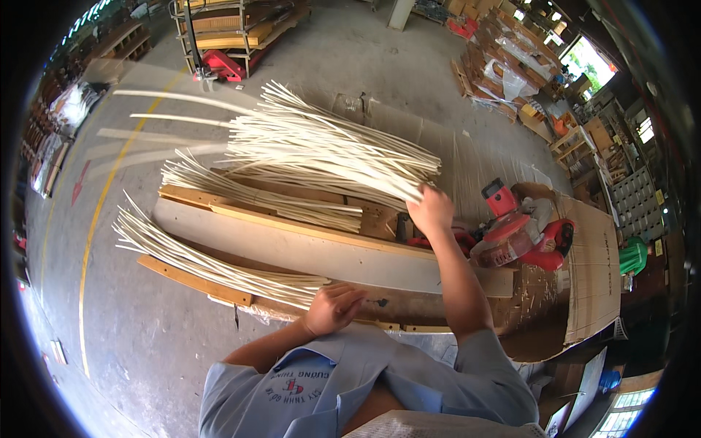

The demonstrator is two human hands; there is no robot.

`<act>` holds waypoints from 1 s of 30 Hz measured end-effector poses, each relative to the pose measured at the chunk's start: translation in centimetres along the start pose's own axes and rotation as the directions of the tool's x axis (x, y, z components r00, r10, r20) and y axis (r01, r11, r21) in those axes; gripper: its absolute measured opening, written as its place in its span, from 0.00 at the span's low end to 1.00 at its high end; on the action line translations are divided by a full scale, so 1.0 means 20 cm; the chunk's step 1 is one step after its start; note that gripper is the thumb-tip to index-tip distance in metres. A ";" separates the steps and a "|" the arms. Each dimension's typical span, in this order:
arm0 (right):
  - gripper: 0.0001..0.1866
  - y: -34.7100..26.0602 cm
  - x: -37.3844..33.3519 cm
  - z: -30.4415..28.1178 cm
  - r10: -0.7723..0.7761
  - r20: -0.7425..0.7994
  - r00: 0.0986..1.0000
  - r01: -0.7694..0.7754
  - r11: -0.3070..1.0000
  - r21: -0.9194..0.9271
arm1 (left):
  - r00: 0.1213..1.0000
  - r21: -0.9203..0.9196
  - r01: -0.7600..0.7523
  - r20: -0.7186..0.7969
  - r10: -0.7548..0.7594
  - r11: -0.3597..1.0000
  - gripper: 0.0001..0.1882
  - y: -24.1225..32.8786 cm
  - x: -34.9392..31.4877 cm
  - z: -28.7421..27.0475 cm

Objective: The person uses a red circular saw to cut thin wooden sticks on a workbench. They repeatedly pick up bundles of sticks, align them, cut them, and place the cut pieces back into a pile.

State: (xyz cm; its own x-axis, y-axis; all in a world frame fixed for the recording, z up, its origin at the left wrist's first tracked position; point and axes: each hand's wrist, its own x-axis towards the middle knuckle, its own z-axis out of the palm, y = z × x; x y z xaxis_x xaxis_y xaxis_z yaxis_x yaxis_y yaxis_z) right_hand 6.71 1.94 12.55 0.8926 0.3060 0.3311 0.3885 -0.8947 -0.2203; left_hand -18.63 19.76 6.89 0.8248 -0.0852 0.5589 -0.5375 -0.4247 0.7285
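Observation:
My right hand (432,210) is closed round the right ends of thin pale rods, like rattan canes, at the edge of a big loose pile (314,142). A few long rods stick out left from that pile, some smeared by motion. My left hand (334,308) is curled closed at the right end of a smaller bundle of rods (226,263) on the near side of the bench; whatever its fingers hold is hidden. Another bundle of rods (277,203) lies between the pile and a long white board (307,244) with wooden edges.
A red power tool resembling a saw (515,233) stands at the bench's right, beside an upright cardboard sheet (593,270). Ahead on the concrete floor stands a loaded rack (244,33) with a red pallet jack (223,66). Wood stacks (504,62) lie far right.

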 end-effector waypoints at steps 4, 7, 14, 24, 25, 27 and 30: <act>0.17 0.11 0.48 0.15 0.096 0.105 0.990 -0.086 0.992 -0.094 | 0.995 -0.006 0.095 -0.007 -0.095 0.995 0.11 -0.04 -0.02 -0.06; 0.18 0.27 0.71 0.20 0.089 0.075 0.993 -0.078 0.988 -0.136 | 0.978 -0.033 0.170 -0.120 -0.172 0.985 0.10 -0.09 -0.05 -0.13; 0.27 0.37 1.05 0.42 0.180 0.331 0.926 -0.121 0.974 -0.190 | 0.846 0.004 0.426 -0.355 -0.397 0.905 0.09 -0.18 -0.08 -0.31; 0.53 0.71 1.22 0.74 0.124 0.577 0.807 0.116 0.926 -0.360 | 0.718 -0.076 0.603 -0.384 -0.581 0.794 0.07 -0.32 0.06 -0.34; 0.54 0.75 1.22 0.74 0.108 0.531 0.841 0.088 0.940 -0.330 | 0.719 -0.077 0.606 -0.372 -0.587 0.792 0.07 -0.33 0.07 -0.34; 0.55 0.76 1.23 0.78 0.089 0.511 0.855 0.090 0.945 -0.316 | 0.706 -0.062 0.636 -0.357 -0.612 0.769 0.07 -0.33 0.09 -0.34; 0.55 0.80 1.22 0.79 0.062 0.464 0.884 0.078 0.958 -0.276 | 0.698 -0.057 0.656 -0.334 -0.634 0.752 0.08 -0.34 0.11 -0.34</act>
State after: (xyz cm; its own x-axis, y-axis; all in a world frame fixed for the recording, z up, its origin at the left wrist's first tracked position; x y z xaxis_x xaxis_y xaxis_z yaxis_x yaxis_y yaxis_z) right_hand 38.37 0.16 2.59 0.9189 0.3661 -0.1466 0.3786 -0.9230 0.0682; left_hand -14.36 28.52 5.88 0.8578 0.5105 0.0605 0.1270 -0.3245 0.9373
